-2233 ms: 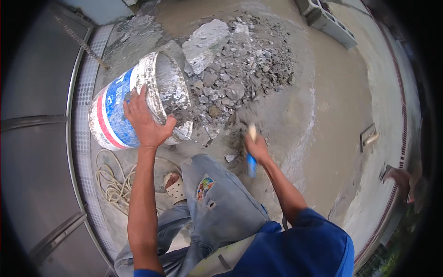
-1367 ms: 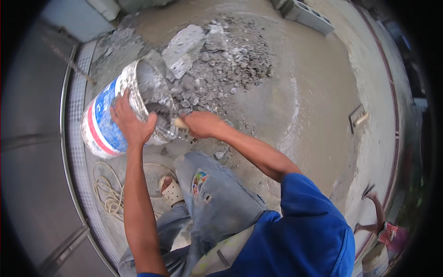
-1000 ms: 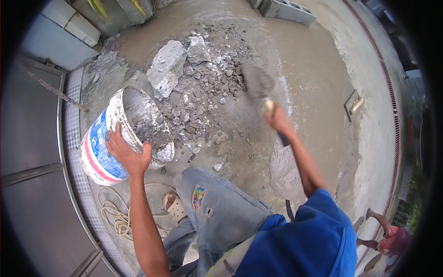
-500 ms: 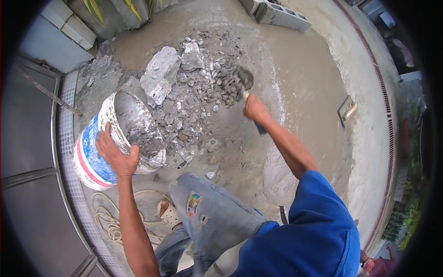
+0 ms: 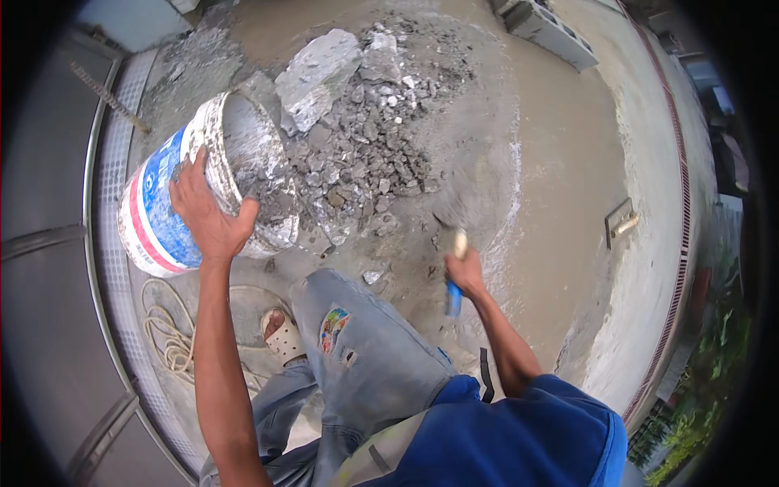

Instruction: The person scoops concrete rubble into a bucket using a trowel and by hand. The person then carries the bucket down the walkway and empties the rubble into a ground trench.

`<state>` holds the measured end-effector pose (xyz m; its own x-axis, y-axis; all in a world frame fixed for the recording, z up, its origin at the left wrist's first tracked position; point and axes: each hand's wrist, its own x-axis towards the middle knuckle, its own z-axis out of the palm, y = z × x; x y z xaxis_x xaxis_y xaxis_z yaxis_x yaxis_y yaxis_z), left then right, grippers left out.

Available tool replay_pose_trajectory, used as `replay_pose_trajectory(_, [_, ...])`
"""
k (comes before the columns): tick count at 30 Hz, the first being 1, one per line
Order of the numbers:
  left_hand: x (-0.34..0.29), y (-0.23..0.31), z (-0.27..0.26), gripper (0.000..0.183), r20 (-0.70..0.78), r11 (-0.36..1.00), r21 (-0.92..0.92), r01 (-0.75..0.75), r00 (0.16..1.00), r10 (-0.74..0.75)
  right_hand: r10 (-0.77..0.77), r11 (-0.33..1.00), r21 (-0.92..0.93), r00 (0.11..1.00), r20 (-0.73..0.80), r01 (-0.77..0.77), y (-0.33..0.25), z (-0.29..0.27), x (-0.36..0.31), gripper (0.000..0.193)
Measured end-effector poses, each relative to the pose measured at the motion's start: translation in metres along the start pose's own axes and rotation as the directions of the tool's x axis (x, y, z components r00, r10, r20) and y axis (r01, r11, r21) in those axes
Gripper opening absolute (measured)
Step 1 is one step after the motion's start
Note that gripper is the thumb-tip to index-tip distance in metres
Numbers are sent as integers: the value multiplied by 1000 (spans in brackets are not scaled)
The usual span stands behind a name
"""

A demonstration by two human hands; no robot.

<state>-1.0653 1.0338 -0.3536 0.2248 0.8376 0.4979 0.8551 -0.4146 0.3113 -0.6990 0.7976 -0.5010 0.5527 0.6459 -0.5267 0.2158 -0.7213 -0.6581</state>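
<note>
From the middle of my view, the bucket (image 5: 162, 183) sits tipped at ten o'clock, mouth facing the rubble (image 5: 365, 154) at twelve. My left hand (image 5: 213, 217) spreads over its side, fingers apart, thumb by the rim. My right hand (image 5: 465, 272) is clamped on the trowel (image 5: 460, 243), close in at three o'clock, its blade blurred. A pale slab (image 5: 319, 79) lies at eleven, a hollow block (image 5: 550, 35) at one, coiled rope (image 5: 173, 347) at eight.
</note>
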Motion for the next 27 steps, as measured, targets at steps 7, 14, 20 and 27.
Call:
replay_pose_trajectory(7, [-10,-4,-1,87,-28,1000,7,4,1000,-3,-187,980,117,948,258,161,-129,113,63,18])
replay_pose_trajectory(14, [-5,-2,2,90,-30,1000,-10,30,999,-30,-236,956,238,934,266,174,-129,88,42,17])
replay_pose_trajectory(20, [-7,-10,0,90,-8,998,11,69,998,-69,-438,863,-126,848,298,490,-158,106,-42,38])
replay_pose_trajectory(27, [-7,-7,4,93,20,1000,20,22,1000,-22,-468,595,-272,601,648,757,-189,107,-49,54])
